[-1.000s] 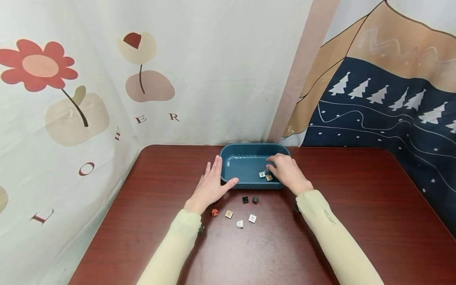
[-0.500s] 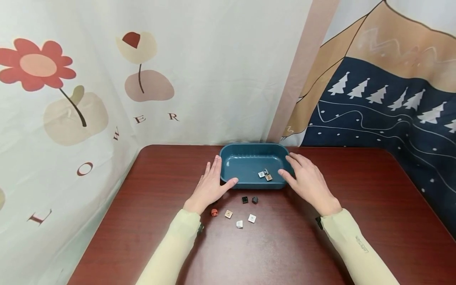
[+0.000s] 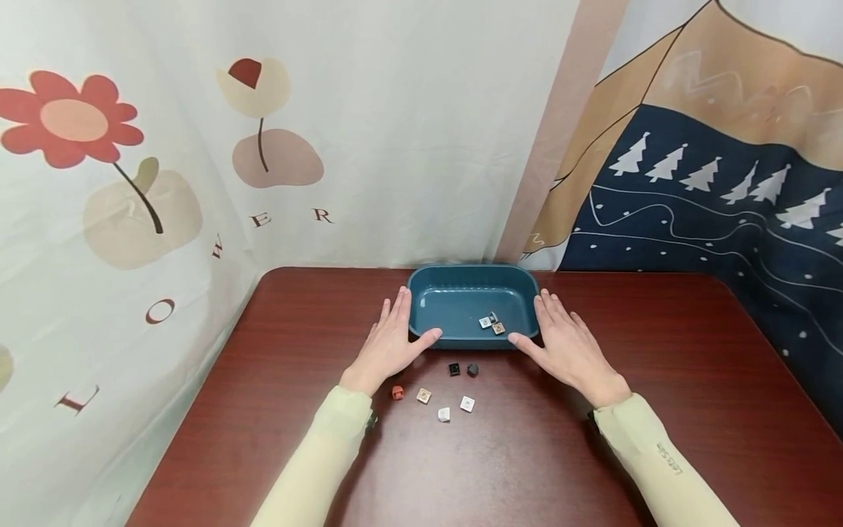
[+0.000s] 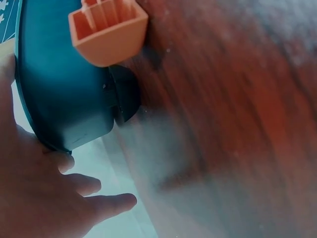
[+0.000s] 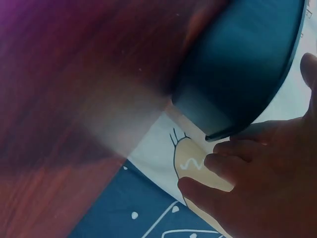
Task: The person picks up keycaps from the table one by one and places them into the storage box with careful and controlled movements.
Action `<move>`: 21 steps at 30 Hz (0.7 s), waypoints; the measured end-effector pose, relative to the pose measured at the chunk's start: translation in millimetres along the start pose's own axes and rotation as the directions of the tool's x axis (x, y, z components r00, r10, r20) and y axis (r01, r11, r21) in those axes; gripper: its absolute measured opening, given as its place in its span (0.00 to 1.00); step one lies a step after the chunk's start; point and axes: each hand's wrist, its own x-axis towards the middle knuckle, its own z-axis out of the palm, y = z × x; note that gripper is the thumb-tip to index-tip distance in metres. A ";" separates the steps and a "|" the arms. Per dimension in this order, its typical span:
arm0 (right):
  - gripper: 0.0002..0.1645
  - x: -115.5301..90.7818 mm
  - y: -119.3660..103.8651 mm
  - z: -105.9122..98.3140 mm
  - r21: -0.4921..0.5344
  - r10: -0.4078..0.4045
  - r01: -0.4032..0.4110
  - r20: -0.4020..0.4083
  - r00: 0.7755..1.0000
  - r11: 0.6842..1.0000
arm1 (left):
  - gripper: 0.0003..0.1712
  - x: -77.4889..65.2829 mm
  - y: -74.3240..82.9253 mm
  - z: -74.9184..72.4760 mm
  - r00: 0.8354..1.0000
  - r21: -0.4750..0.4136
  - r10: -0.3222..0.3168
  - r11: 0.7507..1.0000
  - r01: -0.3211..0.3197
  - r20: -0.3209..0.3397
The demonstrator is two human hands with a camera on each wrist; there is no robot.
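A teal rectangular tray (image 3: 448,311) stands near the back edge of the table. Three small keycaps (image 3: 497,329) lie in its front right part. My left hand (image 3: 388,344) lies along the tray's left end, fingers straight and thumb spread over the front corner. At the opposite end, my right hand (image 3: 573,351) mirrors it, with extended fingers at the rim and the thumb near the front right corner. In the right wrist view, the fingers (image 5: 218,168) show beside the tray's outer wall. An orange keycap (image 4: 111,34) appears hollow side up in the left wrist view.
Several keycaps lie on the reddish-brown table (image 3: 527,454) before the tray: a black keycap (image 3: 454,369), a dark grey keycap (image 3: 473,370), a beige keycap (image 3: 424,396) and two white ones, including a white keycap (image 3: 467,404). A printed curtain (image 3: 408,146) hangs behind.
My right hand has come out of the tray, leaving the keycaps inside, and moved right to the tray's right end with its fingers straightened. The left hand stays in place.
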 end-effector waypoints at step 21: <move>0.65 0.5 0.2 2.6 -0.017 0.000 0.000 0.011 1.000 1.000 | 0.55 -19.8 -16.4 -22.5 0.995 0.008 -0.016 1.000 0.017 -0.099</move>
